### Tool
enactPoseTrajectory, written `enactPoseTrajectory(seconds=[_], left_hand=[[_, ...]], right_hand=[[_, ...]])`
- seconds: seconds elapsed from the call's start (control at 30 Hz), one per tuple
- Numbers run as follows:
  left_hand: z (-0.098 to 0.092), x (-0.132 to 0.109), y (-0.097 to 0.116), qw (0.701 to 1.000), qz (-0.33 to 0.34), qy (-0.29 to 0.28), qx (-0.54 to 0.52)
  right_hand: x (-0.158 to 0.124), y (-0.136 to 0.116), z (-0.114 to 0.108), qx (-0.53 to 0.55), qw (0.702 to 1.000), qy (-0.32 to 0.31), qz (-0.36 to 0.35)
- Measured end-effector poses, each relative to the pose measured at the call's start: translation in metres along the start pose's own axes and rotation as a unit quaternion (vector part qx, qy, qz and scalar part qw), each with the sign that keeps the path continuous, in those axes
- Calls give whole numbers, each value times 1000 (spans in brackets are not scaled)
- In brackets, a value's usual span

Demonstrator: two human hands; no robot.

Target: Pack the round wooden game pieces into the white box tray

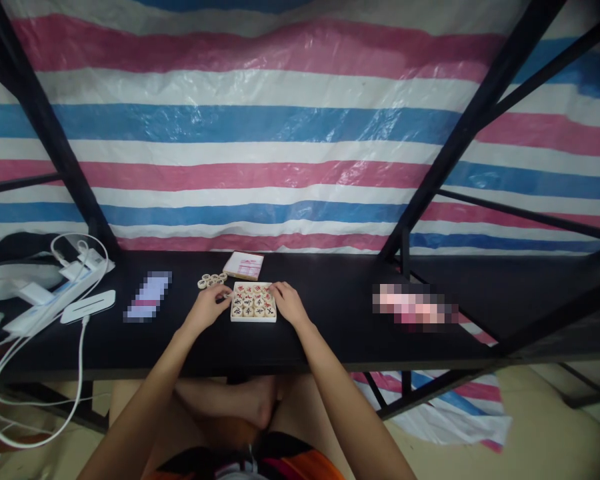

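Observation:
In the head view, a shallow white box [253,319] sits on the black table, filled with rows of round Chinese chess pieces [248,311] marked in red and black. My left hand [209,308] is closed at the box's left side, with a pale Chinese chess piece [227,295] at its fingertips. On the right, my right hand [288,303] holds the box's edge, its fingertips over the upper right corner. A small group of loose pieces [212,280] lies just beyond my left hand. Behind the box rests a white lid with red print [245,265].
A pixelated phone-like object [149,297] lies to the left, near a white charging pad [88,306] and a power strip [60,293] with cables. Another pixelated object [413,305] lies right. Black metal bars [445,167] and striped plastic sheeting [260,127] stand behind the table [340,340].

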State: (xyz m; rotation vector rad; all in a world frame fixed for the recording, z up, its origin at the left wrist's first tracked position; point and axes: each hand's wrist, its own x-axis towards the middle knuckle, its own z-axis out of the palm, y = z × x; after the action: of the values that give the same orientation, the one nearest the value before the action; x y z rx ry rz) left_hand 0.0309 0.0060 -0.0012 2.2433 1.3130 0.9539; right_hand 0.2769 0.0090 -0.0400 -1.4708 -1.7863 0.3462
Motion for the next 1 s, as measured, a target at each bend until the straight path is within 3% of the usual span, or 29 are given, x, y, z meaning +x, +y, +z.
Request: enactPoseTrajectory(seconds=[0.1,0.23,0.37,0.57,1.0], left_hand=[[13,21,26,997,27,-55,-47],[40,46,59,987,95,-129,10],[53,49,69,971,120,-199,58],[48,41,67,960,164,-176,140],[53,41,57,958,185,-177,129]], right_hand=[[2,2,-1,1,1000,-1,0],[3,1,-4,8,1000,-6,-5],[3,-1,-7,29,1000,-6,4],[3,2,-5,28,1000,1,8],[3,4,-3,37,999,4,-5]])
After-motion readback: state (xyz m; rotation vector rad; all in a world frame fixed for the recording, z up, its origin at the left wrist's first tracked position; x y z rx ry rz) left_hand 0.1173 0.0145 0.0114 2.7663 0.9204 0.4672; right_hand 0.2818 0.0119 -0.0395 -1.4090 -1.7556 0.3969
